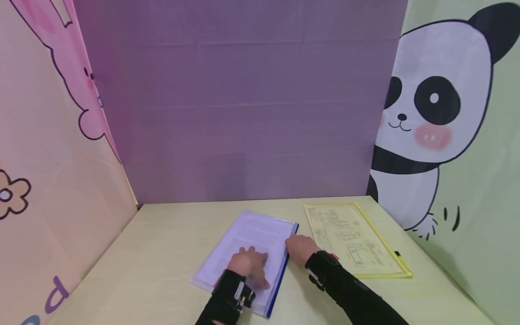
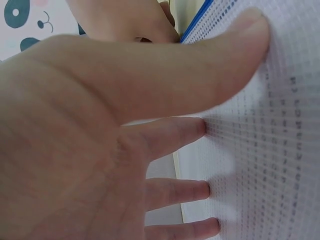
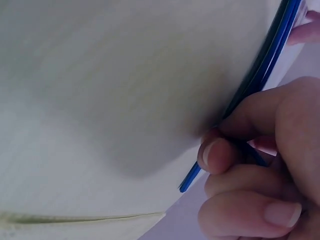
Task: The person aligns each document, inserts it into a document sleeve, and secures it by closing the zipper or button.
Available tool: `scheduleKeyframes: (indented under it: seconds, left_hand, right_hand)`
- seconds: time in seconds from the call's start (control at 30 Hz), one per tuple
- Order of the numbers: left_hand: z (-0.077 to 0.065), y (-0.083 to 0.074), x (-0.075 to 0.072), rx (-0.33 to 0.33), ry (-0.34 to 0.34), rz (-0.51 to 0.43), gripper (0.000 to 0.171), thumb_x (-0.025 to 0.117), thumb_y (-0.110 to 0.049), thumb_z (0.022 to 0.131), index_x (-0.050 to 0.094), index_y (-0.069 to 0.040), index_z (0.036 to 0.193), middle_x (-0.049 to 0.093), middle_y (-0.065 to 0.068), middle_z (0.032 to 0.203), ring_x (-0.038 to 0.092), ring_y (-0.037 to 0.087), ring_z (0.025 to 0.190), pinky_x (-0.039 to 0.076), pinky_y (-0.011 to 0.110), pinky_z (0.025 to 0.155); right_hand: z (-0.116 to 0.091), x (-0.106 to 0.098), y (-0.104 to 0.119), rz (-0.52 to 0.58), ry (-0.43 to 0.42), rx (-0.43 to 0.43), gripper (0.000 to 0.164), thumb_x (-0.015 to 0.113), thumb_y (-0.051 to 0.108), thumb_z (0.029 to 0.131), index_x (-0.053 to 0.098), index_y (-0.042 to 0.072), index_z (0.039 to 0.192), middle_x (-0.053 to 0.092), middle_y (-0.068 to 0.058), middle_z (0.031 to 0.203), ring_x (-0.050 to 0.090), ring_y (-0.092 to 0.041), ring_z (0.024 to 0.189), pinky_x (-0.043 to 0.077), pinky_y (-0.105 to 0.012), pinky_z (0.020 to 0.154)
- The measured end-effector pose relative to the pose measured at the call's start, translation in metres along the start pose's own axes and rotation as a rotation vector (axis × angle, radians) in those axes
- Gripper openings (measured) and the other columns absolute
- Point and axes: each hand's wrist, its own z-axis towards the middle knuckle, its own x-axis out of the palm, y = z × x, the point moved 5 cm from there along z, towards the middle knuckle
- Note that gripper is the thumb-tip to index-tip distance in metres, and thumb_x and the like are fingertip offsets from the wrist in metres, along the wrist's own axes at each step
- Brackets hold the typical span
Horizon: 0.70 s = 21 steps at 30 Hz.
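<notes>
A clear mesh zip document pouch [image 1: 243,243] with printed sheets inside lies at an angle on the table. Its blue zipper edge [image 3: 260,75] runs along the right side. Spread fingers of my left hand [image 1: 248,266] press on the pouch's face; in the left wrist view the left hand [image 2: 135,85] has thumb and fingertips against the mesh. At the upper part of the zipper edge, my right hand [image 1: 301,249] pinches the blue zipper. Close up, the right hand [image 3: 265,165] has thumb and curled fingers around it, with a thin blue strip showing between them.
A yellow-edged pouch [image 1: 357,239] holding a sheet of line drawings lies to the right, a black zipper pull [image 1: 397,254] on its side. The pale table [image 1: 154,253] meets a purple back panel [image 1: 252,113] and printed side panels, one with a panda [image 1: 430,144].
</notes>
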Motion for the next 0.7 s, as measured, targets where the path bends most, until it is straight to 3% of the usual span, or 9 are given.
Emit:
scheduleKeyframes:
  seconds: [0.2,0.47,0.7]
  left_hand:
    - [-0.002,-0.001,-0.002,0.014,-0.015,0.006,0.082,0.092,-0.044,0.066,0.063,-0.024,0.140,0.056,0.017,0.136,0.050,0.039,0.123,0.045,0.054,0.098]
    - [-0.002,-0.001,-0.003,0.012,-0.007,0.015,0.081,0.092,-0.045,0.067,0.064,-0.024,0.140,0.057,0.016,0.134,0.051,0.037,0.120,0.046,0.053,0.097]
    - [-0.004,-0.002,-0.002,0.019,-0.022,0.029,0.081,0.092,-0.045,0.066,0.064,-0.024,0.139,0.058,0.015,0.129,0.052,0.037,0.118,0.046,0.053,0.095]
  right_hand:
    - [-0.006,-0.002,0.008,-0.002,0.066,0.020,0.011,0.066,0.006,0.093,0.065,0.004,0.082,0.058,-0.007,0.074,0.051,-0.021,0.065,0.053,-0.041,0.066]
    - [-0.010,-0.002,0.016,-0.027,0.029,-0.017,0.014,0.067,0.006,0.092,0.065,0.006,0.078,0.060,-0.006,0.071,0.054,-0.020,0.063,0.054,-0.041,0.064]
    - [-0.011,-0.001,0.015,0.014,0.053,0.001,0.012,0.068,0.006,0.091,0.065,0.006,0.080,0.061,-0.006,0.073,0.054,-0.019,0.065,0.054,-0.041,0.066]
